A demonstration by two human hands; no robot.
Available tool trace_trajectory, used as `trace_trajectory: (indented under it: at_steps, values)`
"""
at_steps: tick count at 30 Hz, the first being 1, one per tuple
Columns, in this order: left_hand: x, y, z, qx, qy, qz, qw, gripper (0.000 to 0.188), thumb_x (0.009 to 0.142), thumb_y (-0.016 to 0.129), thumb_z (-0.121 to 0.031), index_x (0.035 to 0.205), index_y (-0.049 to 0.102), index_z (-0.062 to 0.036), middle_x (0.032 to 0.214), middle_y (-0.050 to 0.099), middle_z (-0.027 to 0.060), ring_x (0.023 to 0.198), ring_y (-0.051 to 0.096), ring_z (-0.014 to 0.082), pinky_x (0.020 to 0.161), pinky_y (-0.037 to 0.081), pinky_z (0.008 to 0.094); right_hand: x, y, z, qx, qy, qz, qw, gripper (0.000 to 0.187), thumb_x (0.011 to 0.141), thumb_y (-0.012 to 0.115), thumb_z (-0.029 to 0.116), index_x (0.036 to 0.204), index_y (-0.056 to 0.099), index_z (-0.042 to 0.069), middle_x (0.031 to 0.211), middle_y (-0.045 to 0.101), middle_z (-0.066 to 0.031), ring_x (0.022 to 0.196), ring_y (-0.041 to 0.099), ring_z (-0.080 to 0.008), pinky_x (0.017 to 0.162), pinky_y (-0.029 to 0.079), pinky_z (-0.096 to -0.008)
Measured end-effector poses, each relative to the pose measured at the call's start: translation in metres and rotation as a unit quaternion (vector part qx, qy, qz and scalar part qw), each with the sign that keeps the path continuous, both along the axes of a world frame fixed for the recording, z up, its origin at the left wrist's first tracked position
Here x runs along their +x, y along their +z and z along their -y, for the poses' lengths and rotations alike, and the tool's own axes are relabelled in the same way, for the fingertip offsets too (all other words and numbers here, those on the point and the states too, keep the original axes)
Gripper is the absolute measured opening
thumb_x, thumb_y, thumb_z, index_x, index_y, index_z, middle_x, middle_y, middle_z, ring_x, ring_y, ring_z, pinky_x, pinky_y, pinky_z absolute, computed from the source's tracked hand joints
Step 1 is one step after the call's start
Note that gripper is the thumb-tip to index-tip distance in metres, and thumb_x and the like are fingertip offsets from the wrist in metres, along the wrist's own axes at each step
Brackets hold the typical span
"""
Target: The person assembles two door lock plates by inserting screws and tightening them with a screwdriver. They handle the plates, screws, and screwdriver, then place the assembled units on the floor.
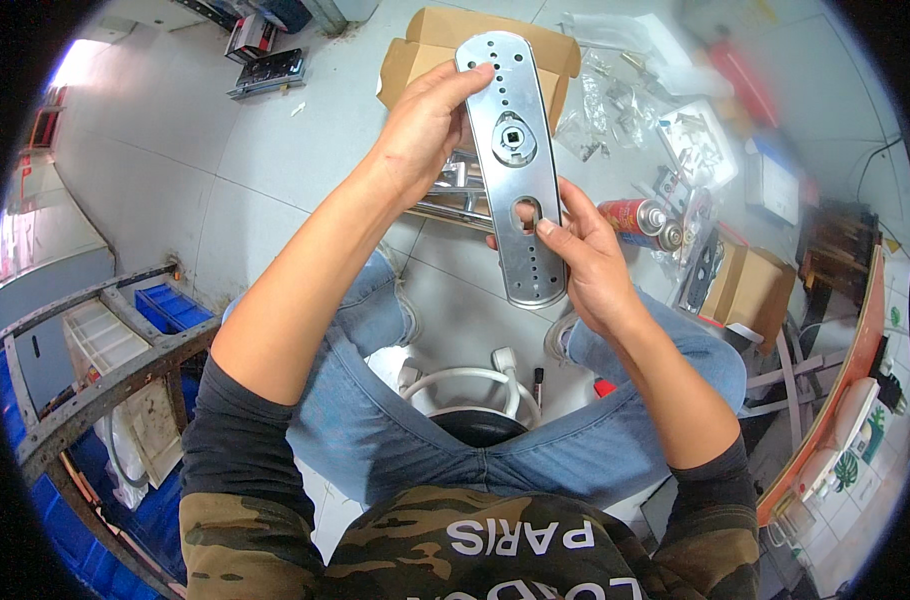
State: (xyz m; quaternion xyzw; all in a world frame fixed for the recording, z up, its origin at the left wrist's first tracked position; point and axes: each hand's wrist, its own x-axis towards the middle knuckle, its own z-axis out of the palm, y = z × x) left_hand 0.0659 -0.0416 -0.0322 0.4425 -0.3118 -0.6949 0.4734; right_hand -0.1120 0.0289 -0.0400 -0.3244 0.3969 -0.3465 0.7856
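Both my hands hold up a long silver door lock plate (pixel 521 180) with rounded ends. Rows of small holes run along it, with a round hub and square socket in its upper half and an oval cutout lower down. My left hand (pixel 423 130) grips the upper left edge, thumb on the front face. Around the lower right edge, my right hand (pixel 593 255) is closed, its thumb beside the cutout. Fingertips show through that cutout. Chrome bars (pixel 460 200) lie behind the plate, partly hidden by it.
Behind the plate sits an open cardboard box (pixel 400 72). Plastic bags of small parts (pixel 620 115), a white tray (pixel 697 150) and red spray cans (pixel 630 216) lie to the right. A rusty metal frame (pixel 85 405) stands at left. White cable (pixel 455 374) lies between my legs.
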Motion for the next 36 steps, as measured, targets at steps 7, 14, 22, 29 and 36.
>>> trace_trajectory:
  at_steps: [7,14,22,29,36]
  values:
    - [-0.0025,-0.0039,-0.0029,-0.012,-0.001,0.081,0.997,0.032,0.078,0.062,-0.017,0.103,0.051,-0.0012,0.091,0.060,0.0065,0.084,0.058,0.0141,0.078,0.045,0.0292,0.0019,0.0020,-0.0012,0.010,-0.002,-0.010,1.000,0.049,0.084,0.041,0.003,0.131,0.027,0.002,0.106,0.056,-0.0160,0.089,0.061,-0.0250,0.079,0.048,-0.0323]
    - [-0.0038,-0.0086,-0.0019,-0.024,0.021,0.078,0.996,0.030,0.078,0.062,-0.014,0.102,0.053,0.0011,0.091,0.061,0.0092,0.081,0.060,0.0160,0.071,0.048,0.0300,0.0024,0.0019,0.0004,0.027,-0.010,-0.016,0.999,0.050,0.084,0.043,0.003,0.131,0.027,0.002,0.105,0.056,-0.0156,0.087,0.061,-0.0256,0.077,0.048,-0.0334]
    - [-0.0037,-0.0067,-0.0027,-0.026,0.016,0.090,0.995,0.029,0.079,0.061,-0.014,0.102,0.053,0.0009,0.091,0.061,0.0093,0.081,0.060,0.0162,0.071,0.047,0.0301,0.0028,0.0022,-0.0007,0.025,-0.008,-0.026,0.999,0.048,0.085,0.043,0.004,0.131,0.027,0.001,0.104,0.056,-0.0158,0.087,0.061,-0.0248,0.076,0.049,-0.0325]
    - [-0.0033,-0.0085,-0.0033,-0.007,0.012,0.099,0.995,0.031,0.079,0.060,-0.015,0.104,0.051,0.0012,0.092,0.060,0.0095,0.083,0.059,0.0166,0.073,0.046,0.0303,0.0013,-0.0014,0.0000,0.013,0.015,-0.026,0.999,0.049,0.086,0.047,0.009,0.130,0.026,0.001,0.108,0.053,-0.0155,0.090,0.060,-0.0294,0.077,0.051,-0.0355]
    - [-0.0045,-0.0055,-0.0028,0.010,0.012,0.081,0.997,0.030,0.079,0.061,-0.013,0.103,0.051,0.0008,0.091,0.060,0.0097,0.081,0.060,0.0165,0.071,0.048,0.0294,-0.0004,-0.0051,-0.0003,0.000,0.016,-0.030,0.999,0.048,0.086,0.047,0.010,0.129,0.027,0.001,0.106,0.055,-0.0152,0.089,0.061,-0.0279,0.079,0.049,-0.0347]
